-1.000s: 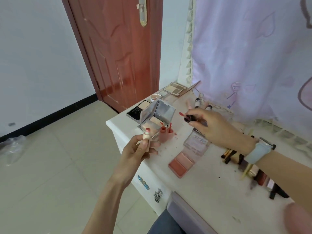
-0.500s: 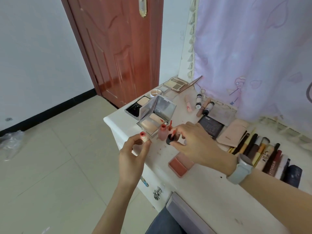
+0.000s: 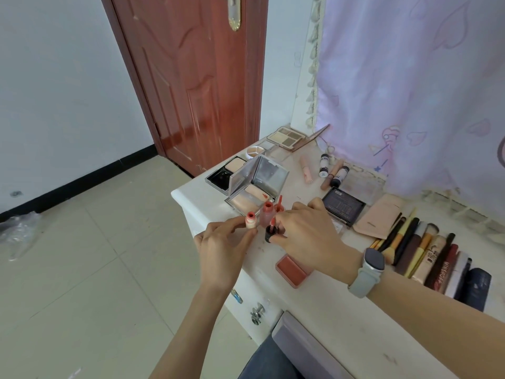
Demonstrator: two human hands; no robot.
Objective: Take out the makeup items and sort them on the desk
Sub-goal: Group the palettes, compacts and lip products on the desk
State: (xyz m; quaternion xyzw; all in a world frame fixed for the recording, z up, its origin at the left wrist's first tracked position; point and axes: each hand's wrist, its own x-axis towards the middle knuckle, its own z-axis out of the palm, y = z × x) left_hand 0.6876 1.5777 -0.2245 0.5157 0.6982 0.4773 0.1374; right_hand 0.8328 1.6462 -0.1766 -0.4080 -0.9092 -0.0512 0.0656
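My left hand (image 3: 221, 246) pinches a small cream lip-gloss bottle (image 3: 250, 220) with an open red-rimmed neck, held over the left edge of the white desk (image 3: 322, 305). My right hand (image 3: 306, 236) grips a dark cap with a red applicator wand (image 3: 271, 230) right beside the bottle. Just behind them an open pink gloss bottle (image 3: 266, 213) stands next to a second red wand (image 3: 279, 204). An open mirrored compact (image 3: 257, 187) sits behind those.
A coral blush pan (image 3: 292, 270) lies near my right wrist. Brushes and tubes (image 3: 426, 255) are lined up at the right, a black palette (image 3: 343, 205) and a pink pouch (image 3: 378, 216) mid-desk, tubes (image 3: 328, 170) and palettes (image 3: 285, 136) near the curtain. Floor drops off left of the desk.
My right hand has come back from the far tubes to the desk's left edge with the cap and wand, ending beside the bottle in my left hand. The camera view has tilted down and right.
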